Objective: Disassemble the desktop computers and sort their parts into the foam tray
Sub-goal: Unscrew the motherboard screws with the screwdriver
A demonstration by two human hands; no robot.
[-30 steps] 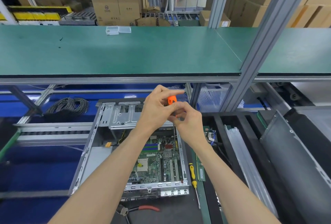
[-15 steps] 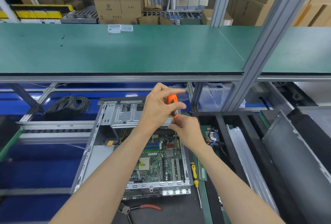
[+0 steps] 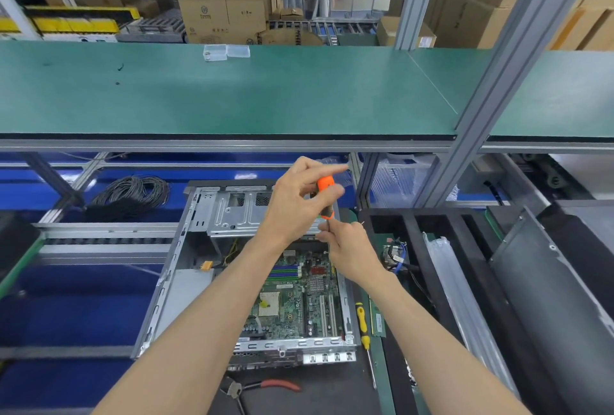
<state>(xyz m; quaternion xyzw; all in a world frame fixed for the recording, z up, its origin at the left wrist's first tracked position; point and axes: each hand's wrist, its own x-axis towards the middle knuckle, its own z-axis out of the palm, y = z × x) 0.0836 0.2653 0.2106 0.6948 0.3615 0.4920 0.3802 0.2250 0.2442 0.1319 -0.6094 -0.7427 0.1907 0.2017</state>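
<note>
Both hands have sunk slightly toward the computer (image 3: 265,281); left hand (image 3: 295,202) fingers curl round the orange screwdriver (image 3: 325,197), right hand (image 3: 349,248) fingertips pinch its shaft just below.

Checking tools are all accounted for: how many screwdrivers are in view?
2: an orange screwdriver gripped by the left hand, and a yellow screwdriver lying right of the computer case.

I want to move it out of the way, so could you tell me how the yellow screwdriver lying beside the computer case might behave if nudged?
The yellow screwdriver has a rounded handle, so it would probably roll. It looks stiff and light. It lies close beside the computer case, which would likely stop it on that side.
</note>
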